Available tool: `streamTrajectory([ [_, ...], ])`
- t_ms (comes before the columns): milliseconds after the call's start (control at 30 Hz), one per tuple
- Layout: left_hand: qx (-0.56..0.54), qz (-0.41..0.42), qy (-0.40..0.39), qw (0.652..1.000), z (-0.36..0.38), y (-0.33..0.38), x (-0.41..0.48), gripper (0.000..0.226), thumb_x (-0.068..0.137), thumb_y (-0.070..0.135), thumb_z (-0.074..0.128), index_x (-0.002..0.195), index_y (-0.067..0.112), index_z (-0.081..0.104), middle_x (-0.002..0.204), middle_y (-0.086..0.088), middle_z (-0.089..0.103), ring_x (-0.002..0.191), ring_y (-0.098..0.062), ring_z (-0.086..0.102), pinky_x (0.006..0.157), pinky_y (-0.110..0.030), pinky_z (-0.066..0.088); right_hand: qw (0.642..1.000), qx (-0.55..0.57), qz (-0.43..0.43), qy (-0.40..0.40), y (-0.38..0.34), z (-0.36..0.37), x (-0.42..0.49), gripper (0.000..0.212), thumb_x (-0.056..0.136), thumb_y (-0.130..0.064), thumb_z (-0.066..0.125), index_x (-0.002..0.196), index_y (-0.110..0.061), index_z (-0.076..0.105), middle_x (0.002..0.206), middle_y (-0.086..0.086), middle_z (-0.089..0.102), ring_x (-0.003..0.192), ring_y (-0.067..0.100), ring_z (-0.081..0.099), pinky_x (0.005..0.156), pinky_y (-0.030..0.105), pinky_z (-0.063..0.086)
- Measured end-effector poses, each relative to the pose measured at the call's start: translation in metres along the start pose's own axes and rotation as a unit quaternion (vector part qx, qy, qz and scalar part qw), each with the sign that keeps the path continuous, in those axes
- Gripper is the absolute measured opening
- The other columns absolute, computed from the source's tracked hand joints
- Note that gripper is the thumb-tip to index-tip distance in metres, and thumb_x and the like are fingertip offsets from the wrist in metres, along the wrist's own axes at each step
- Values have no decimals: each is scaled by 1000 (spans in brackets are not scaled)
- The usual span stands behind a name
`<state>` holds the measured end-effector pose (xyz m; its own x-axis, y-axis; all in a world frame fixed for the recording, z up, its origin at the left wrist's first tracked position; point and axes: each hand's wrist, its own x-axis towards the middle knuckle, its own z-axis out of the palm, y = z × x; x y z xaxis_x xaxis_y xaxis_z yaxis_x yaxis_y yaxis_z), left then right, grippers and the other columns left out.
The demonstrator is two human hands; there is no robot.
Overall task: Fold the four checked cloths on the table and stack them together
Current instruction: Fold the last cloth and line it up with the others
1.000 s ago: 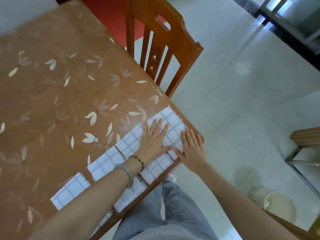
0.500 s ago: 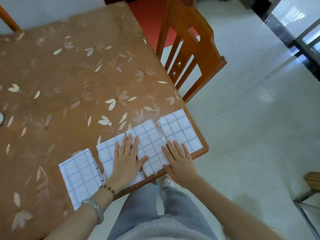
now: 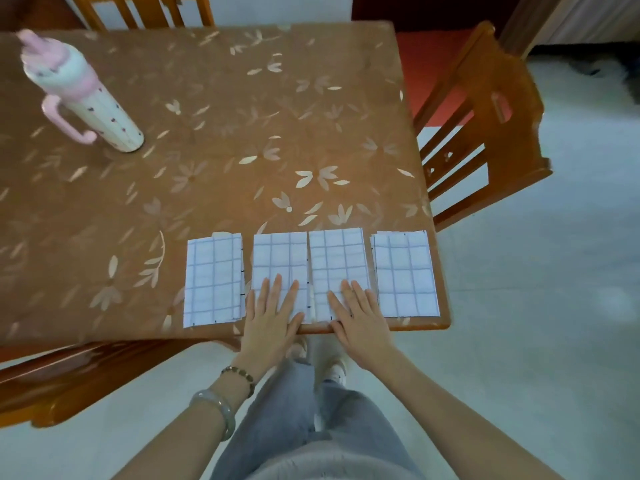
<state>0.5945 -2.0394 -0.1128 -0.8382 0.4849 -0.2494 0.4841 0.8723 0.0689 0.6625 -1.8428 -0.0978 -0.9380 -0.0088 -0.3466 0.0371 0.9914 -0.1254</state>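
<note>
The table point(image 3: 242, 133) has a brown cover printed with pale leaves and stands on a pale tiled floor point(image 3: 554, 306), with a red patch of floor point(image 3: 426, 64) past its far right corner. One wooden chair point(image 3: 485, 133) is drawn up at the right side and another point(image 3: 149, 8) at the far side. Four folded checked cloths lie flat in a row along the near edge, none stacked. From the left, the first cloth point(image 3: 213, 278) sits a little apart, the second cloth point(image 3: 278, 258) and third cloth point(image 3: 337, 258) touch edge to edge, and the fourth cloth point(image 3: 403, 271) lies just beside them by the table's right corner. The person's left hand point(image 3: 272, 317) lies flat, fingers straight, on the near end of the second cloth, and the right hand point(image 3: 358, 318) lies flat the same way on the third. Far off to the left stands a pink and white bottle point(image 3: 90, 95) with a handle, lid on, so I cannot see what is inside.
</note>
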Motion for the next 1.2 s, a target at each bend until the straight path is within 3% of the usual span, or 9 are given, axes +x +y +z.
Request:
streamTrajectory([
  [133, -16, -11, -26, 999, 7, -2, 1, 60, 100, 53, 12, 150, 22, 23, 153, -16, 33, 140, -38, 29, 110, -56, 27, 998, -1, 31, -45, 1, 3, 1, 55, 93, -41, 25, 138, -18, 47, 140, 17, 48, 129, 35, 46, 105, 49, 32],
  [233, -14, 3, -41, 999, 12, -8, -1, 61, 100, 54, 7, 150, 22, 20, 154, -17, 31, 141, -39, 27, 109, -57, 23, 996, -2, 56, -64, 2, 5, -1, 59, 98, -43, 12, 137, -19, 49, 138, 16, 51, 126, 34, 49, 101, 48, 36],
  [533, -45, 2, -39, 998, 5, -12, 0, 67, 96, 61, 1, 150, 24, 13, 157, -13, 25, 144, -35, 20, 113, -52, 13, 997, 1, 65, -31, -5, 2, -3, 55, 96, -42, 19, 136, -18, 50, 140, 17, 48, 129, 36, 47, 103, 48, 36],
  [667, -69, -94, 12, 993, -11, -47, 4, 69, 95, 61, 7, 153, 25, 6, 161, -10, 9, 148, -33, 4, 116, -50, -1, 999, 12, 27, 28, -28, -19, 8, 55, 97, -42, 19, 138, -18, 45, 143, 17, 45, 132, 35, 42, 104, 51, 33],
  [767, -99, -190, 5, 977, -11, -84, 1, 73, 91, 63, 7, 153, 26, 15, 160, -15, 14, 146, -38, 8, 115, -59, 5, 1000, 5, -18, 0, -55, -21, 22, 56, 98, -42, 14, 138, -20, 46, 144, 15, 44, 134, 34, 40, 105, 51, 34],
  [867, -85, -164, -28, 982, -5, -103, -3, 81, 87, 69, -3, 153, 26, 17, 159, -15, 17, 145, -40, 11, 112, -62, 11, 998, 3, -35, -45, -73, -14, 35, 55, 93, -42, 23, 136, -22, 50, 141, 13, 49, 132, 34, 42, 105, 54, 33],
  [967, -77, -135, -42, 987, 0, -109, -4, 84, 86, 70, -10, 153, 27, 17, 159, -13, 16, 146, -40, 11, 112, -61, 14, 999, -4, -20, -40, -81, -13, 46, 58, 92, -43, 19, 139, -22, 46, 144, 14, 45, 134, 35, 39, 107, 56, 23],
  [1067, -76, -118, -57, 988, 2, -110, -4, 77, 91, 66, -3, 152, 26, 21, 158, -14, 20, 144, -41, 16, 110, -63, 22, 997, -36, -47, -54, -80, -9, 48, 59, 97, -45, 10, 151, -23, 12, 158, 13, 6, 145, 36, 3, 112, 52, -8],
  [1200, -69, -102, -56, 991, 4, -112, -2, 75, 91, 66, 0, 152, 27, 20, 159, -13, 20, 145, -40, 17, 109, -65, 21, 997, -43, -38, -54, -80, -4, 49, 68, 90, -47, 0, 151, -24, 15, 158, 13, 14, 144, 36, 8, 108, 53, -10],
])
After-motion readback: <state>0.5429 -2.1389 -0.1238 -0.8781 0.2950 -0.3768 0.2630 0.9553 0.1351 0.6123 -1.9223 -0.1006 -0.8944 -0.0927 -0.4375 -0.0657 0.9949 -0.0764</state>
